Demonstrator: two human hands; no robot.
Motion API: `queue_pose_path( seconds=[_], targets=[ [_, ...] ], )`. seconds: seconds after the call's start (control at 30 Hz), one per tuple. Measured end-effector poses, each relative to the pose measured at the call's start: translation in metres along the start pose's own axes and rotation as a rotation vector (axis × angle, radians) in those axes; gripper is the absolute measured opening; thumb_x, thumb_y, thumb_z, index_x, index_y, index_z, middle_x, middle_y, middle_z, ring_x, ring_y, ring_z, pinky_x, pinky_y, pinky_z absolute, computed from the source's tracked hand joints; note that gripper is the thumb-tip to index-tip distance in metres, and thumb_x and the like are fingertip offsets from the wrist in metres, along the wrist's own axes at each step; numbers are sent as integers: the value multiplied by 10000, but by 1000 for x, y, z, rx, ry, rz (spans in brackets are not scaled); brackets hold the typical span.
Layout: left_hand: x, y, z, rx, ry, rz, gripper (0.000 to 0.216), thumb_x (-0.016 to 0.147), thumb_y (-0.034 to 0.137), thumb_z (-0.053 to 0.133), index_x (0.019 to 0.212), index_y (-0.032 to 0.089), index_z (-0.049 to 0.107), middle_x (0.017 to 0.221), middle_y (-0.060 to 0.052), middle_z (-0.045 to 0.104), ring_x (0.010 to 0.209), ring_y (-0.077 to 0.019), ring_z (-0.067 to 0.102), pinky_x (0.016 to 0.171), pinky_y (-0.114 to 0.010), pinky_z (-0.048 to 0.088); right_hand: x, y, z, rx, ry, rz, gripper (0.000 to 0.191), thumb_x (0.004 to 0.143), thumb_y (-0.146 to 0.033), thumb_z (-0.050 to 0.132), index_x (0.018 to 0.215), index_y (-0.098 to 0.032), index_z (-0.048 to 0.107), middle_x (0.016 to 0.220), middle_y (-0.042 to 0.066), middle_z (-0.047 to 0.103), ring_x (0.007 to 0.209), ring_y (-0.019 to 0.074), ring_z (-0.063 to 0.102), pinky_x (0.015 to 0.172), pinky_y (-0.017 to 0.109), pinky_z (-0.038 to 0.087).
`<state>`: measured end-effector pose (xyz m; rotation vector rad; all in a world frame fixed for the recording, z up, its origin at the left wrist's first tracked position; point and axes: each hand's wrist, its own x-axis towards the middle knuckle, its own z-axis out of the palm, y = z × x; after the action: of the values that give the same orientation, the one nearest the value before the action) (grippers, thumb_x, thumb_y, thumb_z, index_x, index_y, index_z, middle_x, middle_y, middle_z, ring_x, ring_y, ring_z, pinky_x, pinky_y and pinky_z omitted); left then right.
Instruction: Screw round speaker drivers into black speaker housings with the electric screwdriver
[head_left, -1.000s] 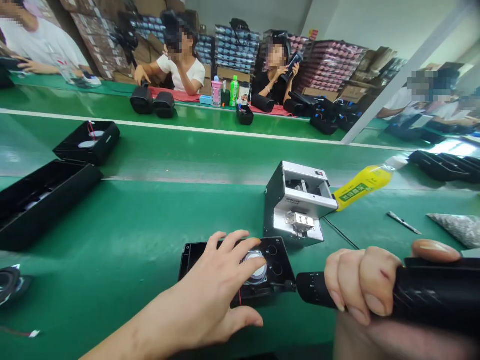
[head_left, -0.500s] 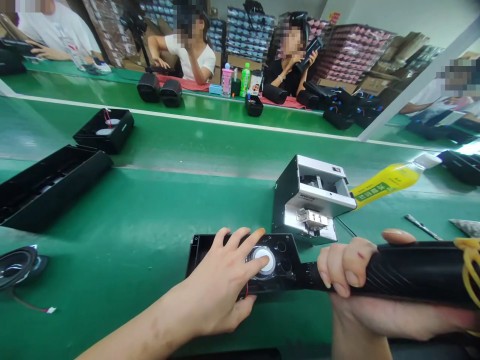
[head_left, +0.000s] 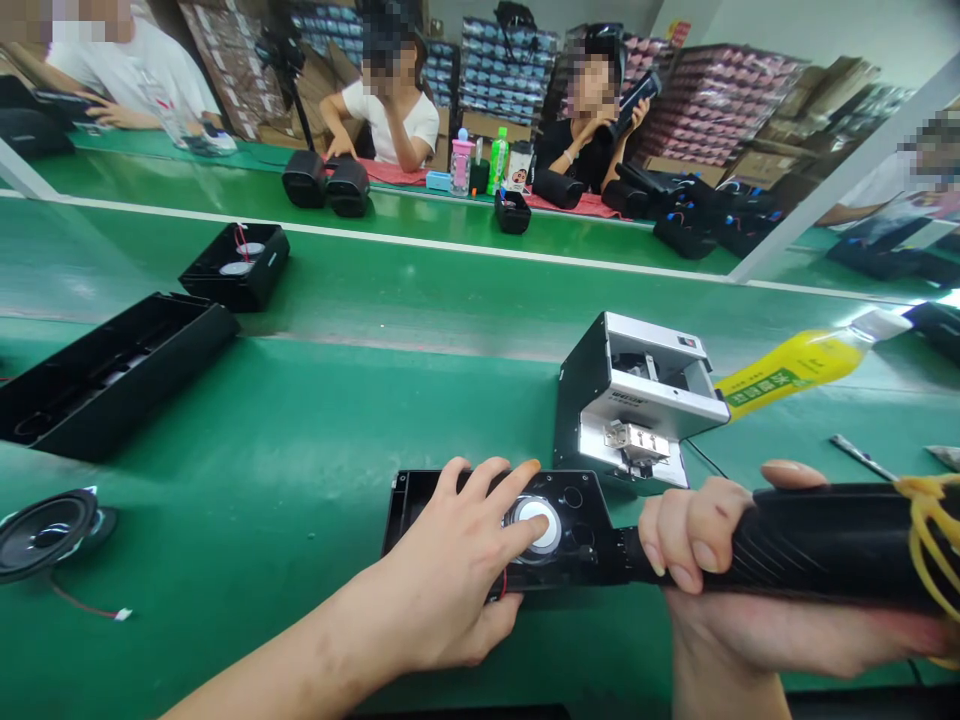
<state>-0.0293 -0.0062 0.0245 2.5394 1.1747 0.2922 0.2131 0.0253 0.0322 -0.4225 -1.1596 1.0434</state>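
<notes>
My left hand (head_left: pixel 450 560) lies flat with fingers spread on a black speaker housing (head_left: pixel 577 500) at the near edge of the green bench, fingertips touching the round silver speaker driver (head_left: pixel 538 520) set in it. My right hand (head_left: pixel 697 545) is wrapped round a black electric screwdriver (head_left: pixel 825 545) held level, its tip at the housing's right end. A yellow coiled cord (head_left: pixel 930 520) hangs at the tool's rear.
A silver screw feeder box (head_left: pixel 637 400) stands just behind the housing, a yellow bottle (head_left: pixel 795 365) beside it. A long black housing (head_left: pixel 105 375), a smaller one (head_left: pixel 236 265) and a loose speaker (head_left: pixel 45 520) lie left. Other people sit across the far bench.
The screwdriver's tip has closed in on the housing's right end. My left hand stays on the speaker driver. The view has shifted, bringing the loose speaker at left further into sight.
</notes>
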Motion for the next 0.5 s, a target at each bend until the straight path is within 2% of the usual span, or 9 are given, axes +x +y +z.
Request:
queue_pose_path(
  seconds=[0.2,0.3,0.37,0.5],
  targets=[
    [2,1,-1,6,-4,4,491,895,353,676,1370,273,575,1741,-123,306,1474,-393,397,1163,-673,329,-2,2,9,-3,32,24,673,836,-860,654,1226,-320,745,576,-59,572,324,110,398,351,248,398],
    [2,2,-3,15,-15,20,488,901,347,667,1372,263,572,1728,-135,326,1451,-401,414,1141,-674,354,-7,3,14,-26,68,11,584,847,-782,730,1184,-306,760,558,-62,562,301,113,400,329,248,392],
    [1,2,-4,29,-19,27,501,910,342,655,1394,260,560,1728,-142,323,1444,-410,416,1126,-687,365,-11,2,14,-41,32,6,532,902,-732,707,1194,-290,753,577,-48,573,323,128,450,348,263,428],
    [1,2,-4,58,-30,44,536,908,360,658,1421,251,549,1735,-149,306,1442,-431,409,1111,-719,371,-17,-2,17,-29,-101,69,436,1033,-654,534,1199,-304,736,616,-16,608,399,169,541,407,296,480]
  ],
)
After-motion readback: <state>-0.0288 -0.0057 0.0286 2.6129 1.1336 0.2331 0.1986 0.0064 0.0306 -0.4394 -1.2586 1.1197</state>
